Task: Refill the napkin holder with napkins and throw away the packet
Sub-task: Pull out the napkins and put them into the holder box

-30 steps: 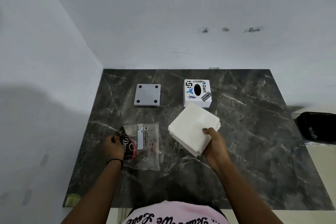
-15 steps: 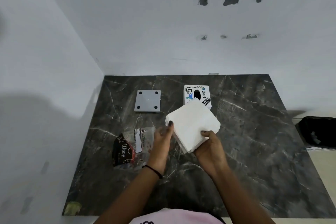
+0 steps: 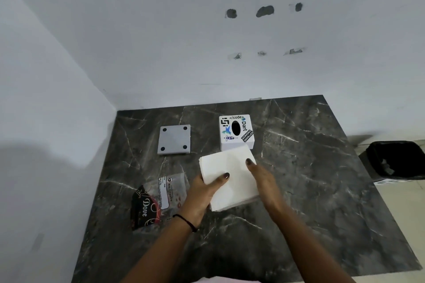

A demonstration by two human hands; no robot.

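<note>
A thick stack of white napkins point(image 3: 232, 172) is held over the middle of the dark marble table point(image 3: 310, 179). My left hand point(image 3: 204, 190) grips its left edge with the thumb on top. My right hand point(image 3: 262, 179) holds its right side, thumb on top. Just behind the stack stands the white napkin holder point(image 3: 236, 131), a box with stickers and a black oval slot. Its grey square lid point(image 3: 174, 139) with four dark feet lies flat to the left. The empty clear packet point(image 3: 158, 197) with a black and red label lies on the table left of my left hand.
A black bin point(image 3: 395, 159) with a dark liner stands on the floor beyond the table's right edge. White walls close in the table at the back and on the left.
My left hand let go of the packet and came over to the napkin stack. Both hands now hold the stack, turned squarer and a little nearer to me. The packet lies loose.
</note>
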